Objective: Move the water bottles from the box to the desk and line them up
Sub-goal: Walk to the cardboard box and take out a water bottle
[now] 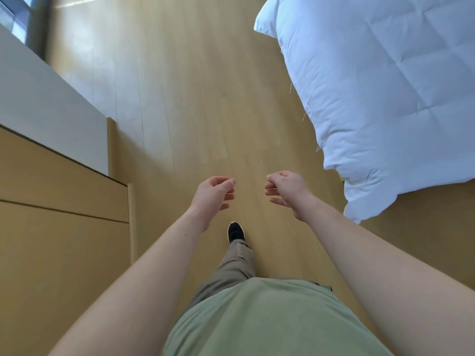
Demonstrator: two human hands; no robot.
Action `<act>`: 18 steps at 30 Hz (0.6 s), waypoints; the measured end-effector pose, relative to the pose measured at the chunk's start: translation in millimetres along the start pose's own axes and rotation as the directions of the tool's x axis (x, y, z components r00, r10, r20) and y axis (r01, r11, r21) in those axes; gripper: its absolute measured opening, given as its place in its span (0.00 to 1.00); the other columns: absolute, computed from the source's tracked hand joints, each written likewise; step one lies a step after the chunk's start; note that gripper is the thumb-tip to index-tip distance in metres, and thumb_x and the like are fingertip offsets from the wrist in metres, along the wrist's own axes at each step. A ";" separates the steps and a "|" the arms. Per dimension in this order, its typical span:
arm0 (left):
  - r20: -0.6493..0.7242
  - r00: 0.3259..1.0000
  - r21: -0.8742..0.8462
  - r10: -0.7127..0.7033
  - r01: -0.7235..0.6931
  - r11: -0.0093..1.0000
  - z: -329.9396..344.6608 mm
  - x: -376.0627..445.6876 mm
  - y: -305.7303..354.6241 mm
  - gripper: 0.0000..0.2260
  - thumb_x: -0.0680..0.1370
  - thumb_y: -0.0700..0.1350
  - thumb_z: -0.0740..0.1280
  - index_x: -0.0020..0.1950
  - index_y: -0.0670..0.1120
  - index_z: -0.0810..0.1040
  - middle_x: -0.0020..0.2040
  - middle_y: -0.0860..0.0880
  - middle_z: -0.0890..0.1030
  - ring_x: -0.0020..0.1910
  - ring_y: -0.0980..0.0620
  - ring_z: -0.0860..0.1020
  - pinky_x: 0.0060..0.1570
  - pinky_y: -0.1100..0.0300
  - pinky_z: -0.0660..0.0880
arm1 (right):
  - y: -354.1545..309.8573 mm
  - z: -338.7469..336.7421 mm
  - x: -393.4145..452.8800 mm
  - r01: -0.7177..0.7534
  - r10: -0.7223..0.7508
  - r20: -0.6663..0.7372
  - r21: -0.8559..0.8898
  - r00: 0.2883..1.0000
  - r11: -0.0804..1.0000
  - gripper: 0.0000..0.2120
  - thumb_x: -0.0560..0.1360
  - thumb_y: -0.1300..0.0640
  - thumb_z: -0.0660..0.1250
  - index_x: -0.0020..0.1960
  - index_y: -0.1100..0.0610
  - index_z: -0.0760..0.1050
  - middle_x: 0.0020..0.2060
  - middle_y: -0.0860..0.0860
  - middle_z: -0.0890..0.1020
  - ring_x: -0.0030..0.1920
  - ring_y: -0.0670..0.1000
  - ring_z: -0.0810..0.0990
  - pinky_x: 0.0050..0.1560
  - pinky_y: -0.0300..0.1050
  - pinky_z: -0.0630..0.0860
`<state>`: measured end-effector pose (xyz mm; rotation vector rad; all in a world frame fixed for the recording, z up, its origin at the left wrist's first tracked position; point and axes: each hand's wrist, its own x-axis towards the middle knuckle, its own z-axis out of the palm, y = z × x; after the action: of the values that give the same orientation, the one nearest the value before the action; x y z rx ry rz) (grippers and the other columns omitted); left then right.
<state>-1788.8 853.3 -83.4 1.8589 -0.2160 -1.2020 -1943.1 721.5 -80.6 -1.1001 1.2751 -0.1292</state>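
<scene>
Head view: left hand (214, 195) and right hand (285, 192) outstretched, fingers loosely curled, empty.

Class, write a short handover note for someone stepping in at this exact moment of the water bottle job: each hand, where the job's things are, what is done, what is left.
Left hand: held out in front, fingers loosely curled, holding nothing.
Right hand: the same, empty.
Job's things: no water bottle or box is in view. The person stands on a wooden floor between a light wooden cabinet on the left and a white duvet on the right, one shoe forward.
Done: cannot tell from this view.
Left: find the box, carry the bottles to the desk, line them up.
</scene>
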 end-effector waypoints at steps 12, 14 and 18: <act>0.027 0.999 0.070 0.047 -0.049 0.996 -62.4 140.7 120.5 0.09 0.80 0.52 0.70 0.57 0.50 0.81 0.52 0.49 0.85 0.51 0.52 0.85 0.56 0.52 0.82 | -133.4 63.1 114.7 0.006 -0.005 -0.013 0.052 1.000 0.999 0.05 0.79 0.54 0.65 0.49 0.56 0.76 0.41 0.51 0.82 0.42 0.50 0.82 0.54 0.52 0.82; 0.038 0.998 0.076 0.050 -0.053 0.996 -65.1 161.3 135.2 0.08 0.80 0.52 0.70 0.57 0.50 0.81 0.52 0.49 0.85 0.51 0.53 0.85 0.55 0.53 0.82 | -152.3 65.6 132.3 0.011 -0.010 -0.020 0.058 1.000 0.998 0.05 0.80 0.54 0.65 0.48 0.55 0.76 0.41 0.51 0.82 0.42 0.50 0.82 0.54 0.52 0.82; 0.057 0.998 0.076 0.039 -0.043 0.996 -65.9 201.7 163.0 0.08 0.80 0.52 0.70 0.56 0.50 0.81 0.52 0.49 0.85 0.50 0.53 0.85 0.53 0.54 0.82 | -184.4 65.2 169.7 0.001 0.001 -0.038 0.061 0.999 0.998 0.04 0.80 0.55 0.65 0.48 0.55 0.76 0.42 0.52 0.81 0.43 0.50 0.82 0.55 0.53 0.82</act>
<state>-1583.2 681.9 -83.2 1.8796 -0.3337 -1.2337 -1742.7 557.5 -74.4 -1.0494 1.2970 -0.1892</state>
